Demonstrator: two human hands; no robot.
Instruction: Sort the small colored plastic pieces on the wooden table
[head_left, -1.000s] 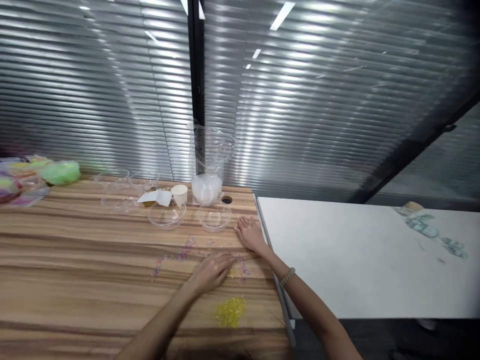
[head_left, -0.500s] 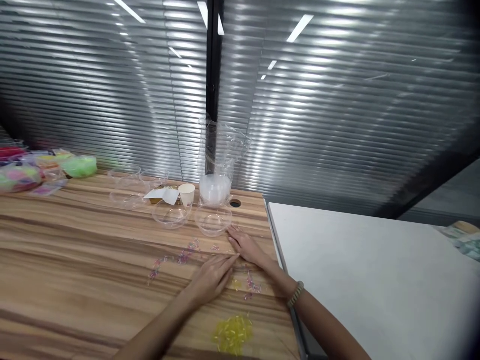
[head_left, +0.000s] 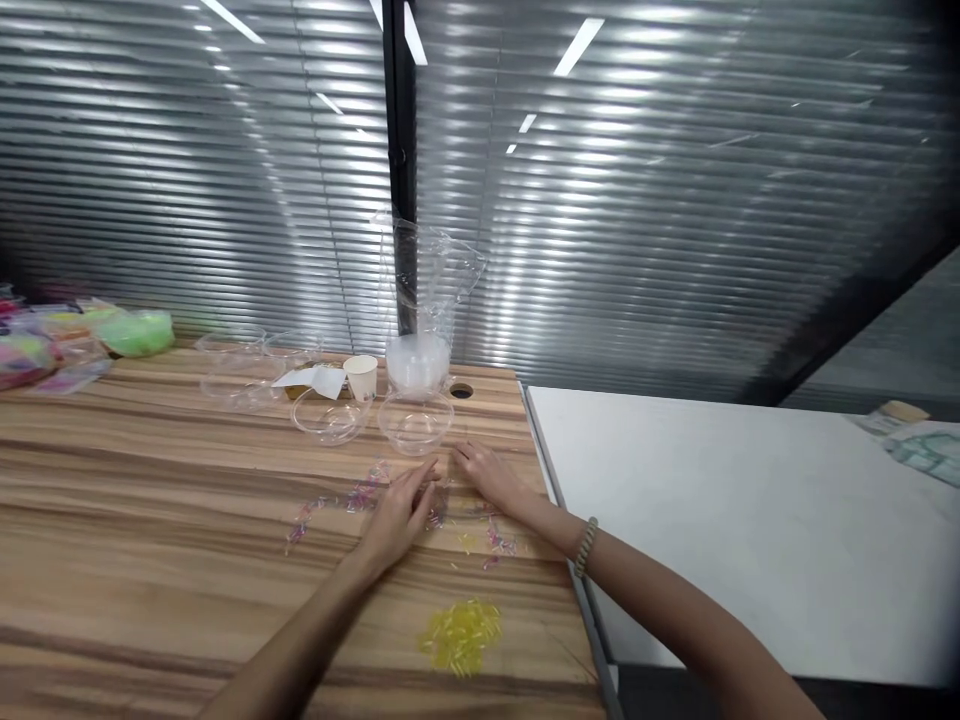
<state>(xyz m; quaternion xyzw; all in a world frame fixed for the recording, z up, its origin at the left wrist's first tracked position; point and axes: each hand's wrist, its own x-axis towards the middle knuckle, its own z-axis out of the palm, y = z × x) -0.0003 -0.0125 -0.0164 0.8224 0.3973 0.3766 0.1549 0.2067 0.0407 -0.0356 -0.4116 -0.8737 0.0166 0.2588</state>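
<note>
My left hand [head_left: 395, 512] lies palm down on the wooden table [head_left: 150, 500], fingers stretched toward a clear plastic bowl [head_left: 415, 421]. My right hand [head_left: 485, 474] rests flat just right of it, a bead bracelet [head_left: 584, 546] on the wrist. The fingertips of both hands nearly meet over a scatter of small pink and purple beads [head_left: 360, 495]. More such beads [head_left: 499, 545] lie beside my right wrist. A pile of yellow beads [head_left: 459, 634] sits nearer to me. Neither hand holds anything.
A second clear bowl [head_left: 328, 415], a small paper cup [head_left: 361, 377], a bagged stack of clear bowls [head_left: 420, 330] and more clear bowls [head_left: 240, 365] stand at the back. Coloured bags [head_left: 67, 340] lie far left. A white table [head_left: 712, 500] adjoins on the right.
My left hand slid forward toward the clear bowl, and my right hand moved left to meet it. The camera view shifted a little.
</note>
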